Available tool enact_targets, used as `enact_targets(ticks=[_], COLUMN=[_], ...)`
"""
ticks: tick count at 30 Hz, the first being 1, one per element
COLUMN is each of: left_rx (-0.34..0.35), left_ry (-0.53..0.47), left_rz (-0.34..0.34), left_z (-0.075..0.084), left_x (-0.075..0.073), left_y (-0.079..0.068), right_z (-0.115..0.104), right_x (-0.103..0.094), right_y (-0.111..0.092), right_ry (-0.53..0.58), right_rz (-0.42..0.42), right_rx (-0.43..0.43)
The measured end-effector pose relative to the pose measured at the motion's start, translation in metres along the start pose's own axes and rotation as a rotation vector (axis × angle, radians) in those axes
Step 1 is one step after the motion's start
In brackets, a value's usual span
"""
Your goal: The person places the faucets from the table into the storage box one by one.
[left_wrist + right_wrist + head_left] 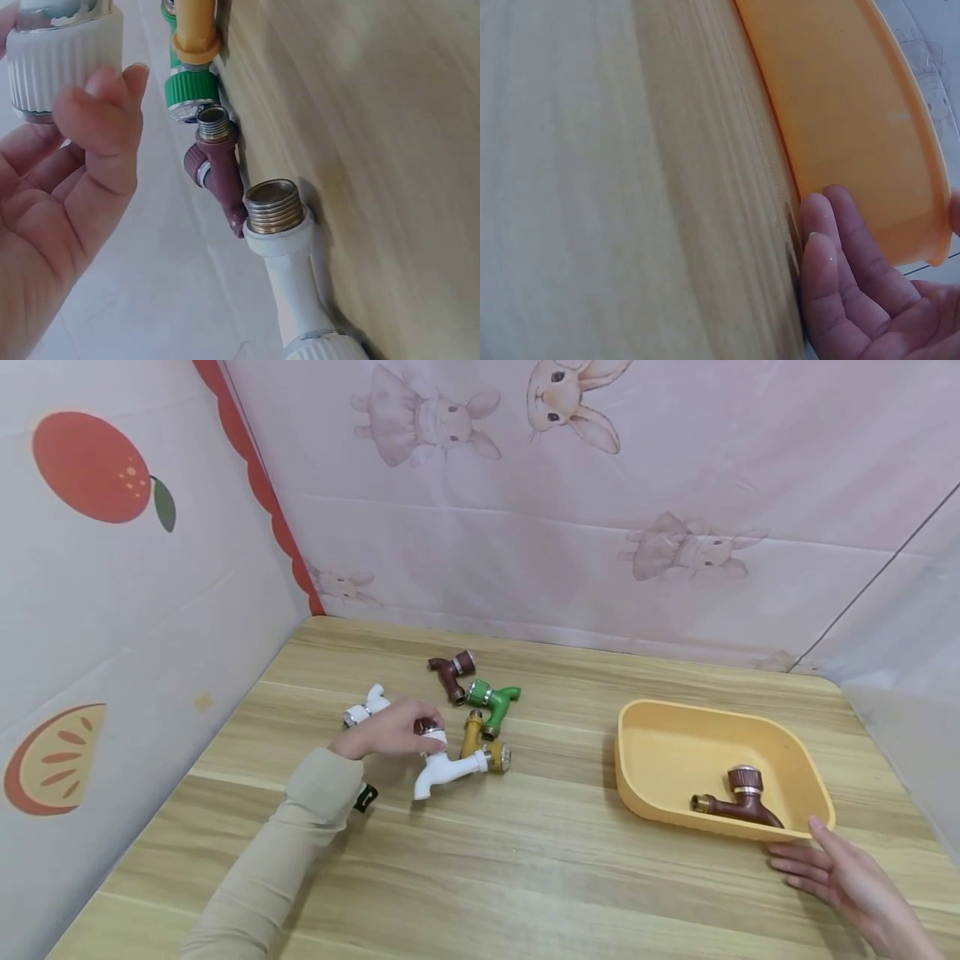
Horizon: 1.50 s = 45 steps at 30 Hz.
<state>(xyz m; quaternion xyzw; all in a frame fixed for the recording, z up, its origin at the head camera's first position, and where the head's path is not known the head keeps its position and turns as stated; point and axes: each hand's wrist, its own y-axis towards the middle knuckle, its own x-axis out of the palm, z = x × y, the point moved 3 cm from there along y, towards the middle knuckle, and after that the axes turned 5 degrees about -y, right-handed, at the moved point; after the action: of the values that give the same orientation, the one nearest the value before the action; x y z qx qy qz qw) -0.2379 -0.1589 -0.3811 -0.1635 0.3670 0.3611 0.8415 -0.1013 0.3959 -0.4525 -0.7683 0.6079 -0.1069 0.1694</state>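
My left hand (393,728) grips a white faucet (450,770) by its ribbed knob; the left wrist view shows the fingers and thumb curled round that white knob (64,64). In the head view the held faucet's threaded end overlaps a mustard-yellow faucet (472,737). A second white faucet (367,708) lies left of the hand, partly hidden by it. At the right, my right hand (847,872) holds a yellow plastic basin (660,735) at its near right corner, thumb at the rim and fingers (855,247) against the outer wall. Inside the basin lies a dark-red faucet (742,802).
Behind the left hand lie another dark-red faucet (452,675) and a green faucet (495,703), close together on the wooden table (525,877). Fabric walls with rabbit and fruit prints border the table at the back and sides.
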Motion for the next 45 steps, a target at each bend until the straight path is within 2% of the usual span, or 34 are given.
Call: enact_targets(ticks=[11, 17, 21, 26, 33, 41, 45], left_rx=[0.029, -0.006, -0.003, 0.011, 0.001, 0.041, 0.044], left_ry=[0.007, -0.019, -0.009, 0.024, 0.061, -0.041, -0.063], left_rz=[0.056, 0.082, 0.101, 0.130, 0.160, 0.179, 0.197], left_z=[0.009, 0.012, 0.018, 0.025, 0.034, 0.040, 0.043], left_x=[-0.006, -0.010, -0.010, -0.010, -0.011, -0.012, -0.013], left_y=[0.005, 0.013, 0.020, 0.029, 0.041, 0.052, 0.052], right_z=[0.000, -0.004, -0.006, -0.006, -0.006, -0.006, -0.008], right_x=[-0.002, -0.001, -0.001, -0.001, -0.002, -0.003, -0.002], right_y=[0.001, 0.001, 0.000, -0.002, -0.002, 0.000, 0.003], right_ry=[0.003, 0.072, 0.095, 0.042, 0.036, -0.003, 0.003], right_rz=[-0.004, -0.072, -0.092, -0.058, -0.043, -0.017, -0.044], right_rx=[-0.002, -0.059, -0.071, -0.028, -0.020, 0.033, 0.013])
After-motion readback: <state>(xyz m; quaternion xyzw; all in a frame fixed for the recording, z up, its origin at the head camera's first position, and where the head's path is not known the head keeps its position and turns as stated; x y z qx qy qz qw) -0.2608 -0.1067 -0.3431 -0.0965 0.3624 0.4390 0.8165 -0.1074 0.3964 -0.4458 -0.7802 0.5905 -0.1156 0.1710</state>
